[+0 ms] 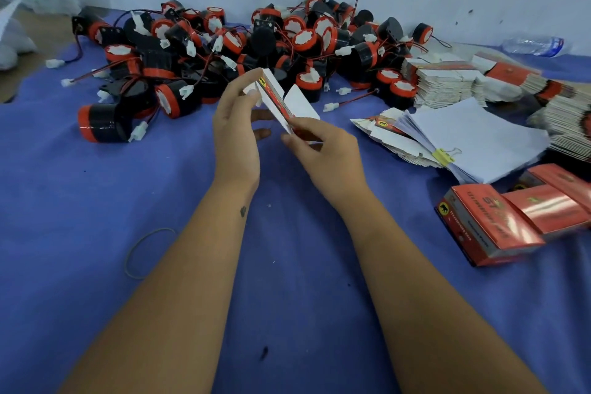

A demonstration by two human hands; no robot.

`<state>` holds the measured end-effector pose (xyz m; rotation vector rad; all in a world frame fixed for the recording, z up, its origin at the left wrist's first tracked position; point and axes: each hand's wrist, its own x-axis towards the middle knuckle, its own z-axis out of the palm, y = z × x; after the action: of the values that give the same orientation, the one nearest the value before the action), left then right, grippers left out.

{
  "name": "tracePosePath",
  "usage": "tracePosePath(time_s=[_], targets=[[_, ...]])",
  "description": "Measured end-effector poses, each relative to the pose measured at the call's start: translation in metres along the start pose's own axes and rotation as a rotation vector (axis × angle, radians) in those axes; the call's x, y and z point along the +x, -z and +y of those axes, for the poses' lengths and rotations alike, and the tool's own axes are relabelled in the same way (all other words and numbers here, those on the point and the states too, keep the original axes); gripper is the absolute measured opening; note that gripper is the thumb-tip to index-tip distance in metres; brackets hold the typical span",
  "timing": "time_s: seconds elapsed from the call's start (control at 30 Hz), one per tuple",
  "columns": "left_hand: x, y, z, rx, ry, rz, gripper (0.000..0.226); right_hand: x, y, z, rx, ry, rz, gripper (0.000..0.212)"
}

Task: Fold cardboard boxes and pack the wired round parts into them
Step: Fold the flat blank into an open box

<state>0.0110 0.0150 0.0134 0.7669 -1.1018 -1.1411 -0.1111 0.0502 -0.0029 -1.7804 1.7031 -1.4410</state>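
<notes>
I am seeing the flat cardboard box [277, 99] sitting between both hands above the blue surface [96, 189]; left hand [235, 128] is pinching its upper end, right hand [323, 150] is gripping its lower edge.

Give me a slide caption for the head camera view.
Both hands, left hand and right hand, hold a flat box before a pile of wired round parts.

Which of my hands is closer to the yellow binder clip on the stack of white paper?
Right. The right hand is just left of the yellow binder clip; the left hand lies farther left, beyond it.
</notes>
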Motion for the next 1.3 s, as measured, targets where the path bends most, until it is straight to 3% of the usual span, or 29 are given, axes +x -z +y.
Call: tracePosePath(time_s=[0.1, 0.23, 0.3, 0.4, 0.43, 0.6, 0.77, 0.83, 0.9, 1.03, 1.13, 1.2, 1.3], targets=[[-0.001, -0.001, -0.003, 0.121, -0.082, -0.032, 0.027, 0.001, 0.003, 0.000, 0.041, -0.040, 0.090, 0.015], [-0.001, -0.005, -0.006, 0.380, -0.290, -0.046, 0.014, 0.002, 0.006, -0.002, 0.039, -0.045, 0.222, 0.045], [0.000, -0.005, -0.007, 0.463, -0.346, -0.090, 0.017, 0.001, 0.008, -0.004, 0.078, -0.052, 0.239, 0.044], [-0.001, -0.003, -0.008, 0.425, -0.349, -0.084, 0.020, 0.001, 0.009, -0.007, 0.172, -0.100, 0.180, 0.012], [-0.001, -0.002, -0.008, 0.408, -0.336, -0.054, 0.021, 0.002, 0.010, -0.007, 0.189, -0.119, 0.150, 0.010], [0.002, 0.000, -0.009, 0.343, -0.294, 0.029, 0.031, 0.002, 0.011, -0.008, 0.163, -0.099, 0.106, 0.014], [0.003, 0.000, -0.012, 0.461, -0.423, -0.072, 0.037, 0.002, 0.008, -0.002, -0.112, -0.023, 0.106, 0.017], [0.003, 0.000, -0.013, 0.523, -0.486, -0.128, 0.039, 0.003, 0.009, 0.000, -0.128, -0.075, 0.160, 0.032], [0.002, -0.001, -0.012, 0.563, -0.522, -0.178, 0.043, 0.005, 0.012, 0.002, -0.087, -0.151, 0.263, 0.034], [-0.001, 0.002, -0.011, 0.640, -0.555, -0.378, 0.065, 0.008, 0.019, 0.000, -0.011, -0.287, 0.461, 0.020], [-0.001, 0.001, -0.012, 0.868, -0.571, -0.513, 0.089, 0.012, 0.026, -0.001, 0.262, -0.416, 0.615, 0.020], [-0.001, -0.001, -0.014, 0.876, -0.553, -0.520, 0.083, 0.011, 0.030, -0.002, 0.487, -0.488, 0.635, 0.019], [-0.002, -0.004, -0.011, 0.699, -0.513, -0.414, 0.062, 0.010, 0.031, -0.006, 0.588, -0.427, 0.551, 0.018]])
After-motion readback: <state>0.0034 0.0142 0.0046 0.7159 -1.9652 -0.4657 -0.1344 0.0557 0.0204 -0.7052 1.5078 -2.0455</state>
